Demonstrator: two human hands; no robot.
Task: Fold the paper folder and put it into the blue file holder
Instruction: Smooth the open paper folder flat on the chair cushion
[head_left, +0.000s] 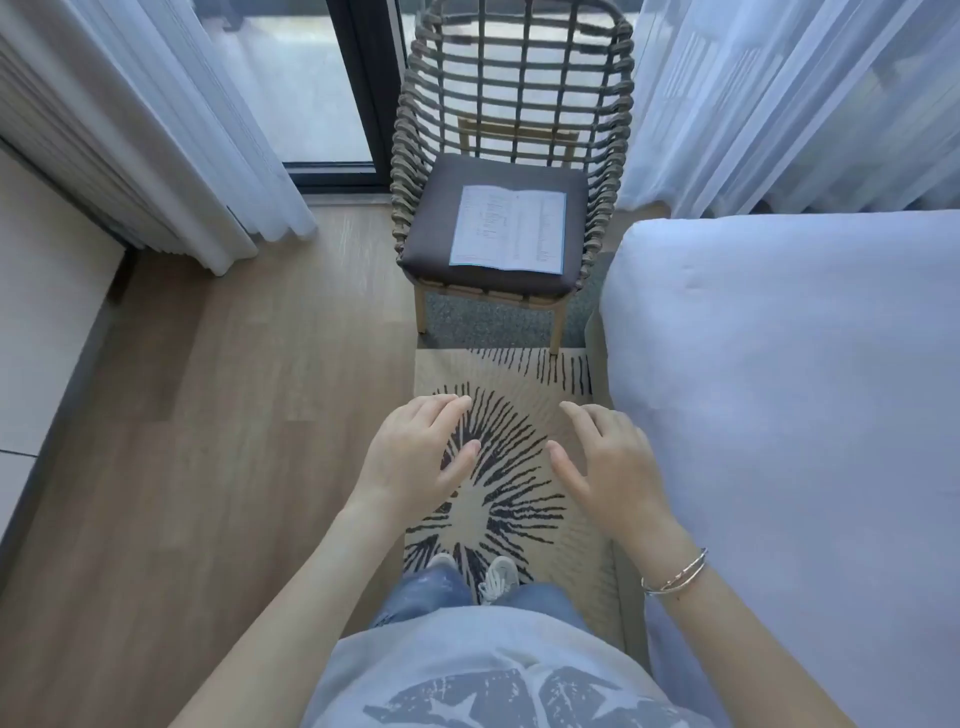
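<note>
The paper folder (509, 228) lies spread flat and unfolded on the dark seat cushion of a woven chair (410, 171), printed side up, with a crease down its middle. My left hand (415, 452) and my right hand (608, 460) hover side by side well short of the chair, above the patterned rug, fingers apart and holding nothing. A silver bracelet sits on my right wrist. No blue file holder shows in this view.
A bed with a pale blue cover (789, 389) fills the right side, close to the chair. White curtains (171, 130) hang at left and right of a glass door. A patterned rug (524, 374) lies on the wood floor (208, 415) under my feet.
</note>
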